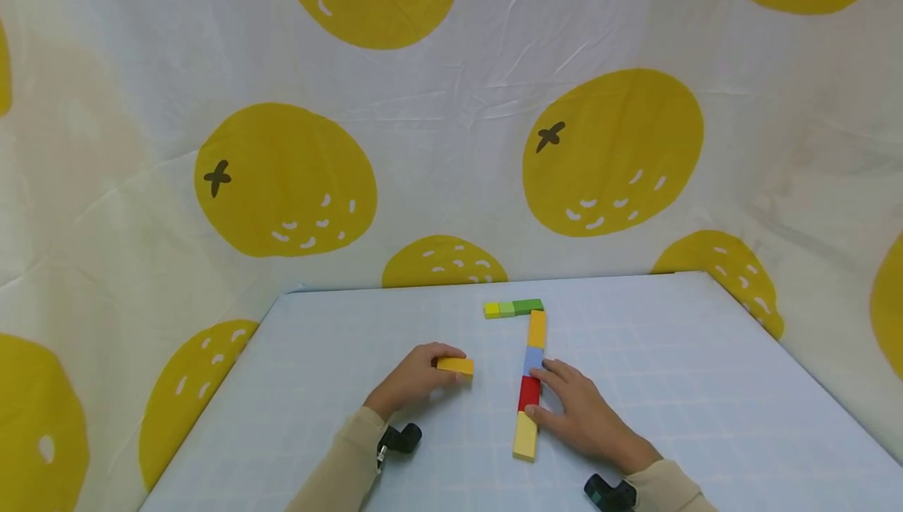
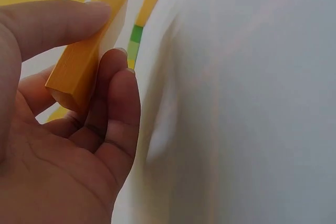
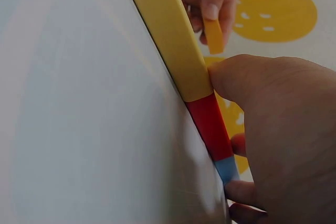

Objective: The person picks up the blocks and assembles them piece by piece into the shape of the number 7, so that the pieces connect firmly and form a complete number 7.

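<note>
My left hand [image 1: 415,380] pinches an orange rectangular block [image 1: 455,366] between thumb and fingers, left of a row of blocks; in the left wrist view the orange block [image 2: 79,69] slants above the curled lower fingers. The row runs away from me: pale yellow block [image 1: 525,437], red block [image 1: 528,394], blue block [image 1: 533,361], then another orange block [image 1: 537,329]. My right hand [image 1: 585,418] rests along the row's right side. Its thumb touches the pale yellow block [image 3: 173,40] near the red block [image 3: 210,124], and its fingertips lie at the blue block [image 3: 227,169].
Beyond the row's far end, a short crosswise line joins a green block [image 1: 527,306], a light green block [image 1: 506,309] and a yellow block [image 1: 491,310]. The blocks lie on a pale checked tabletop [image 1: 705,386]. A white curtain [image 1: 451,159] with yellow fruit prints surrounds it.
</note>
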`<state>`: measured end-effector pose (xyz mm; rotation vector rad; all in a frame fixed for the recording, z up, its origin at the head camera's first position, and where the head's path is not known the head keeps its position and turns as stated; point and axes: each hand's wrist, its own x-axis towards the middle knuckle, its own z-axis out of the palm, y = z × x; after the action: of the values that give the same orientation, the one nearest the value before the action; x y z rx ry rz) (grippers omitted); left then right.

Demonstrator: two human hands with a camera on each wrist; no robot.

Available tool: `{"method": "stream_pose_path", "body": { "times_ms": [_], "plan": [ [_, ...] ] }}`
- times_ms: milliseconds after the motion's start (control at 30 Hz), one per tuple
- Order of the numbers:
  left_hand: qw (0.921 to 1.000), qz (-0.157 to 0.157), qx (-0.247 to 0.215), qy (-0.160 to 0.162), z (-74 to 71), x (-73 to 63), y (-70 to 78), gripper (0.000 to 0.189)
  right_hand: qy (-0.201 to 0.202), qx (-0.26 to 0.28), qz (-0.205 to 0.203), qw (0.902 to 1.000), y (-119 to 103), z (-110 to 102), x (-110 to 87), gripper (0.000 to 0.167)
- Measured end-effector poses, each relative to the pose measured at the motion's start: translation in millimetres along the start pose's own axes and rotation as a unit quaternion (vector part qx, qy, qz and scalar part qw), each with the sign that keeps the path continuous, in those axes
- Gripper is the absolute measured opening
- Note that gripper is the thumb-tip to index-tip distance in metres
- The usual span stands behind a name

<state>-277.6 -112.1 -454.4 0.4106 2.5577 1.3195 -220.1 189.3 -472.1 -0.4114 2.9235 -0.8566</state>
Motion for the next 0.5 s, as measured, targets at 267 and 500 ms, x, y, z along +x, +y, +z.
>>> {"method": "stream_pose_path", "body": {
  "times_ms": [267,500],
  "plan": [
    [0.9999,0.008,0.005,-0.008,-6.6,16.6,-0.1,0.03,0.005,0.011,0.003,0.9999,4,4,0.9,0.069],
    [0.9999,-0.006,-0.003,0.008,-6.0,34.0,-0.5,0.031,0.009,-0.002,-0.003,1.0,5,3,1.1,0.069]
  ]
}}
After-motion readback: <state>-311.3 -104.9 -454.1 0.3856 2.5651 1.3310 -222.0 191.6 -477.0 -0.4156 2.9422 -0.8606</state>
